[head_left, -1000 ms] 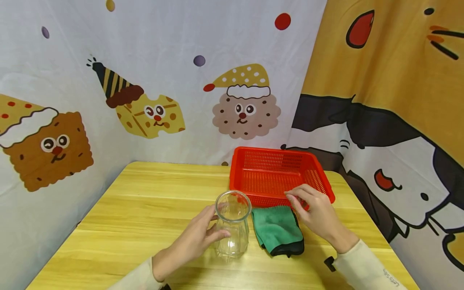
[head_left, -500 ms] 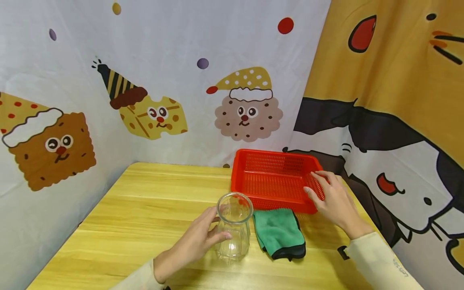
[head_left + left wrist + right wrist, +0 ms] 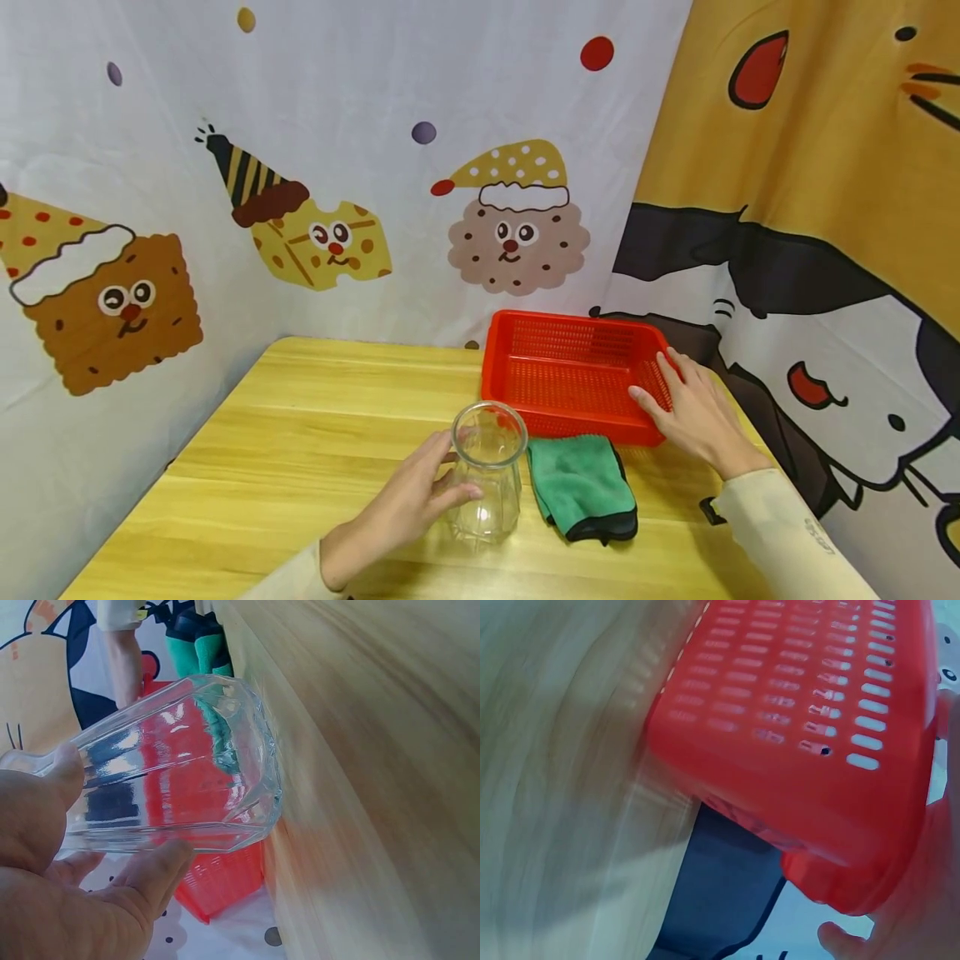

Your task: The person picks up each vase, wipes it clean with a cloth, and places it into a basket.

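Note:
A clear faceted glass jar (image 3: 487,471) stands upright on the wooden table (image 3: 315,417). My left hand (image 3: 408,508) grips its side, thumb on one side and fingers on the other; the left wrist view shows the jar (image 3: 172,787) in that hand (image 3: 82,900). Just right of the jar lies a folded green cloth (image 3: 581,483) with a dark edge. Behind it sits a red perforated basket (image 3: 573,375), with nothing in it. My right hand (image 3: 690,412) holds the basket's front right corner, fingers over the rim. In the right wrist view the basket (image 3: 802,712) fills the frame.
Cartoon-printed curtains close in the table at the back, left and right. The basket sits close to the back right corner. Bare tabletop stretches left of the jar.
My right hand went from the near edge of the basket, above the cloth, to the basket's right front corner and took hold of it. The left hand stayed on the jar.

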### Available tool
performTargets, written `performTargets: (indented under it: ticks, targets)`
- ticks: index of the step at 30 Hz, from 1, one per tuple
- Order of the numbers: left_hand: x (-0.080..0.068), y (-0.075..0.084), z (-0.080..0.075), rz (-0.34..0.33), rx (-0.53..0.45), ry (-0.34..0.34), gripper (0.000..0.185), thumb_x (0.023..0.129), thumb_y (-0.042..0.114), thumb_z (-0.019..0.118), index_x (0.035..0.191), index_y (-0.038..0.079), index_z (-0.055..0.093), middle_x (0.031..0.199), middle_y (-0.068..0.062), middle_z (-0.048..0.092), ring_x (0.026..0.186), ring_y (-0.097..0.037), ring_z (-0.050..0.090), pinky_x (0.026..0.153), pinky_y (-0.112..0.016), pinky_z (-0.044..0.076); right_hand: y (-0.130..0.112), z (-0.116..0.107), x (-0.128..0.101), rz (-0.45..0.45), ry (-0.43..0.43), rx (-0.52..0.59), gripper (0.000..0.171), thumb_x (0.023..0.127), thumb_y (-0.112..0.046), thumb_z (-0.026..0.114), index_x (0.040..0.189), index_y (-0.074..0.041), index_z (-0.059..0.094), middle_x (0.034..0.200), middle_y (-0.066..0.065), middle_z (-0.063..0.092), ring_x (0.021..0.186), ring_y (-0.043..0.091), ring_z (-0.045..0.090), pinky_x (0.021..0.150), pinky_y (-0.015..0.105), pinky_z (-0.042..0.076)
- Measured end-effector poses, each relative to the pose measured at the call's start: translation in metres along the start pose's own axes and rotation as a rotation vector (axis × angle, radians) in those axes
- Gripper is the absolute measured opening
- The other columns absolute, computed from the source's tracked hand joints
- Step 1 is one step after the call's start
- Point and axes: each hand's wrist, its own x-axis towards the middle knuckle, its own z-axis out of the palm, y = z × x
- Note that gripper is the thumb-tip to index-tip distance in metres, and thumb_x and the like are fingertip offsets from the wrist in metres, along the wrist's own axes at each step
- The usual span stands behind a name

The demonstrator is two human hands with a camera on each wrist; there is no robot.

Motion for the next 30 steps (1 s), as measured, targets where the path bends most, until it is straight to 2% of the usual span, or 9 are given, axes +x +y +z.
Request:
performTargets:
  ticks: [7,12,16,20,24,28,30]
  targets:
    - [0.000,0.001,-0.001,-0.024,-0.024,-0.009,0.076,0.109,0.034,0.082,0.174,0.015,0.049,0.165,-0.022,0.062,0.144,-0.049,0.071,0.117,-0.051,0.067,0.007,0.002,0.006,0.018,-0.063,0.004,0.107,0.114,-0.077,0.052,0.181,0.003,0.031,0.191,0.034,0.021,0.173,0.064,0.021,0.138,0.088,0.022]
    - [0.000,0.001,-0.001,-0.041,-0.018,-0.009,0.079,0.109,0.038,0.082,0.175,0.013,0.046,0.169,-0.024,0.059,0.145,-0.051,0.070,0.117,-0.055,0.066,0.009,0.005,0.006,0.052,-0.130,0.025,0.114,0.113,-0.082,0.049,0.182,0.005,0.024,0.192,0.035,0.012,0.174,0.066,0.019,0.139,0.088,0.021]
    - [-0.002,0.002,0.002,-0.078,-0.015,-0.006,0.079,0.109,0.043,0.084,0.174,0.016,0.048,0.171,-0.020,0.057,0.148,-0.047,0.068,0.117,-0.054,0.066,0.010,0.007,0.003,0.084,-0.176,0.040,0.121,0.112,-0.085,0.047,0.181,0.009,0.016,0.193,0.034,0.003,0.176,0.065,0.013,0.139,0.089,0.019]
    - [-0.003,0.003,0.005,-0.106,-0.006,0.009,0.077,0.108,0.045,0.086,0.172,0.021,0.050,0.171,-0.014,0.058,0.150,-0.042,0.067,0.118,-0.055,0.066,0.011,0.008,0.000,0.096,-0.187,0.045,0.124,0.111,-0.086,0.046,0.181,0.011,0.013,0.194,0.034,-0.002,0.178,0.063,0.007,0.138,0.089,0.019]
    - [-0.001,0.006,0.006,-0.105,0.093,0.044,0.087,0.100,0.051,0.093,0.171,0.021,0.051,0.167,-0.007,0.063,0.151,-0.035,0.067,0.122,-0.063,0.064,0.009,0.007,0.002,0.102,-0.190,0.034,0.125,0.111,-0.087,0.045,0.181,0.011,0.011,0.194,0.033,-0.004,0.178,0.061,0.006,0.138,0.089,0.020]
    - [0.002,0.006,0.012,-0.087,0.184,0.092,0.096,0.092,0.048,0.101,0.168,0.017,0.052,0.162,-0.005,0.068,0.153,-0.032,0.067,0.124,-0.065,0.062,0.008,0.007,0.002,0.102,-0.193,0.019,0.126,0.111,-0.087,0.045,0.180,0.012,0.010,0.193,0.034,-0.003,0.178,0.062,0.008,0.138,0.089,0.022]
    - [0.003,0.006,0.015,-0.078,0.187,0.115,0.095,0.091,0.042,0.103,0.166,0.015,0.053,0.160,-0.007,0.070,0.150,-0.034,0.069,0.116,-0.061,0.068,0.008,0.009,0.001,0.099,-0.192,0.016,0.126,0.111,-0.087,0.044,0.180,0.012,0.010,0.193,0.034,-0.003,0.178,0.062,0.009,0.138,0.088,0.022]
